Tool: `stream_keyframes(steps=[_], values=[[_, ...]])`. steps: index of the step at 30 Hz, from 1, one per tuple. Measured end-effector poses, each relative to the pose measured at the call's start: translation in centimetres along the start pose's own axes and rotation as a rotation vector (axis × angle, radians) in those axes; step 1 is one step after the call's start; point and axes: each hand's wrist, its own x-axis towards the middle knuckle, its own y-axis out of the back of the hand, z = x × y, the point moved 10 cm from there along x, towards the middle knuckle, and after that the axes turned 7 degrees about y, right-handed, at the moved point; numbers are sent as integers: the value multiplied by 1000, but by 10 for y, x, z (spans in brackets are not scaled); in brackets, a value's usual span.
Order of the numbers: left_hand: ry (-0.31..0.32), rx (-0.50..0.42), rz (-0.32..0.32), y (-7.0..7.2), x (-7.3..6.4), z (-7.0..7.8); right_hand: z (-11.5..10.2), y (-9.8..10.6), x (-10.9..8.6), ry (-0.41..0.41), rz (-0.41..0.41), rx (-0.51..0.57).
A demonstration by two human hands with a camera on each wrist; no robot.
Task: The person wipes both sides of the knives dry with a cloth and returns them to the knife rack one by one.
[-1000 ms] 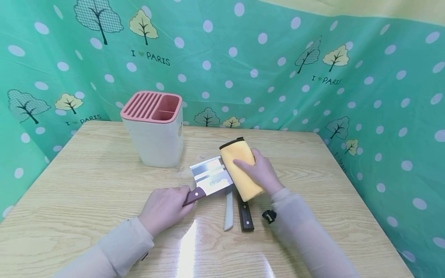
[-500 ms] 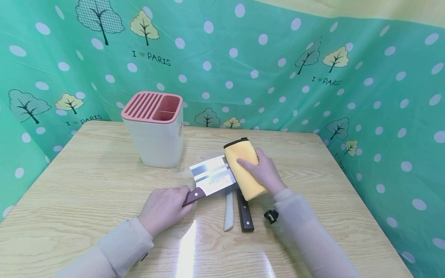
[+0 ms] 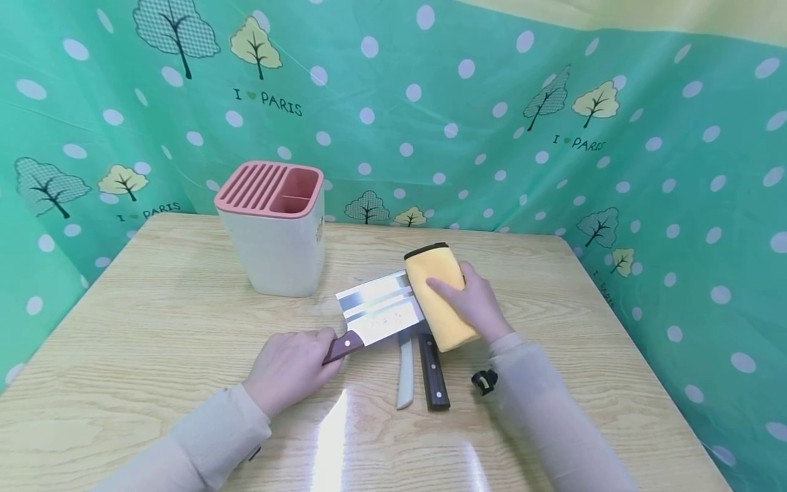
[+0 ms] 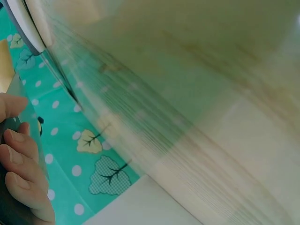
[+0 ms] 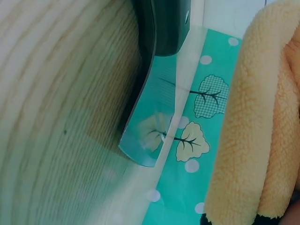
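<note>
In the head view my left hand (image 3: 295, 369) grips the brown handle of a cleaver (image 3: 381, 307), its broad shiny blade pointing right. My right hand (image 3: 473, 301) holds a folded yellow cloth (image 3: 439, 301) with dark trim at the blade's far end; the cloth hides that edge. Below them on the table lie a pale-handled knife (image 3: 405, 376) and a black-handled knife (image 3: 434, 376), their blades mostly covered. The left wrist view shows curled fingers (image 4: 21, 173) at its left edge. Fluffy cloth (image 5: 248, 122) fills the right of the right wrist view, beside a dark-handled blade (image 5: 152, 112).
A white knife block (image 3: 277, 253) with a pink slotted top stands at the back left of the wooden table (image 3: 154, 328). A green dotted curtain (image 3: 406, 130) hangs behind the table and along its sides.
My right hand and the yellow cloth have slid a little to the right, uncovering more of the cleaver's blade. The left hand keeps its grip on the handle and has hardly moved.
</note>
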Motion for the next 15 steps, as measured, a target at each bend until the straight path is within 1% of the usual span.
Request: stream_keyframes(steps=[9,15], values=[[-2,5,10,0,0,-1,4,4,1,-7,8,18],[-7,5,22,1,-1,-1,6,7,3,-3,14,9]])
